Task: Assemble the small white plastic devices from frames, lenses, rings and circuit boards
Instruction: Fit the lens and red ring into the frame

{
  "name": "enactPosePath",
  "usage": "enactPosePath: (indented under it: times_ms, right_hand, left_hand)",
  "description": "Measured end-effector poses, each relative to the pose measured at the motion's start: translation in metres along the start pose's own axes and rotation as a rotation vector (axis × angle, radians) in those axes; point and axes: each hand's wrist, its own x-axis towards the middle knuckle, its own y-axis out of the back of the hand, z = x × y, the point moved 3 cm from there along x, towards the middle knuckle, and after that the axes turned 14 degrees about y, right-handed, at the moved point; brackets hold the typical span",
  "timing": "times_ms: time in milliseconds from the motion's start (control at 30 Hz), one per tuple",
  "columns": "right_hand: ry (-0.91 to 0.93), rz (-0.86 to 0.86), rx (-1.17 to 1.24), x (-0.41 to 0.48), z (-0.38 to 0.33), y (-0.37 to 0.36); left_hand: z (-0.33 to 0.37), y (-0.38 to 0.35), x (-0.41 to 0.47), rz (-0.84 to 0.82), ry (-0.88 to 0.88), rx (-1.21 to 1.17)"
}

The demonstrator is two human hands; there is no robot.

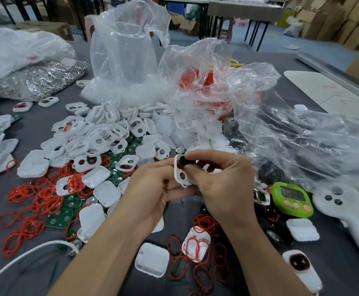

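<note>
Above the table's middle, my left hand [153, 186] grips a small white plastic frame [179, 175] that has two round holes. My right hand [219, 182] pinches a small dark lens [184, 161] against the frame's upper hole. Behind them lies a heap of white frames [101, 135]. Several red rings [35, 201] are scattered to the left, and more red rings [202, 223] lie near my right wrist. Green circuit boards [61, 218] show among white covers [152, 262].
Clear plastic bags [129, 50] of parts stand at the back, one holding red rings [197, 80]. A bag of metal clips [40, 80] sits at far left. A green timer [291, 199] and a white controller [345, 212] lie at right. A white cable [20, 256] crosses the near left.
</note>
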Motion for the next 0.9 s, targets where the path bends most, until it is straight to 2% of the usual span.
enactPosePath:
  times_ms: [67, 133, 267, 433, 533, 600, 833, 900]
  right_hand:
    - [0.009, 0.027, -0.083, 0.001, 0.003, 0.002]
    - [0.036, 0.038, -0.128, 0.001, 0.005, 0.004]
    - [0.082, 0.038, -0.18, -0.001, 0.006, 0.004]
    - [0.268, -0.025, -0.367, -0.002, 0.002, -0.002]
    - [0.27, -0.066, -0.398, -0.001, 0.006, -0.002]
    - [0.206, -0.11, -0.355, 0.0, 0.01, -0.002]
    - [-0.105, -0.287, 0.058, 0.003, 0.016, -0.009]
    - [-0.163, -0.193, 0.228, 0.003, 0.018, -0.007]
  left_hand:
    - [0.002, -0.002, -0.001, -0.143, 0.055, -0.078]
    - [0.003, -0.003, -0.002, -0.188, 0.071, -0.071]
    - [0.002, -0.003, -0.001, -0.108, 0.084, -0.088]
    - [0.0, -0.002, 0.0, -0.061, 0.079, -0.106]
    - [0.0, -0.001, 0.003, -0.043, 0.06, -0.115]
    - [0.0, 0.001, 0.004, -0.022, 0.035, -0.106]
    - [0.001, 0.001, 0.003, 0.038, -0.026, -0.044]
    - [0.002, 0.002, 0.004, 0.06, -0.038, -0.038]
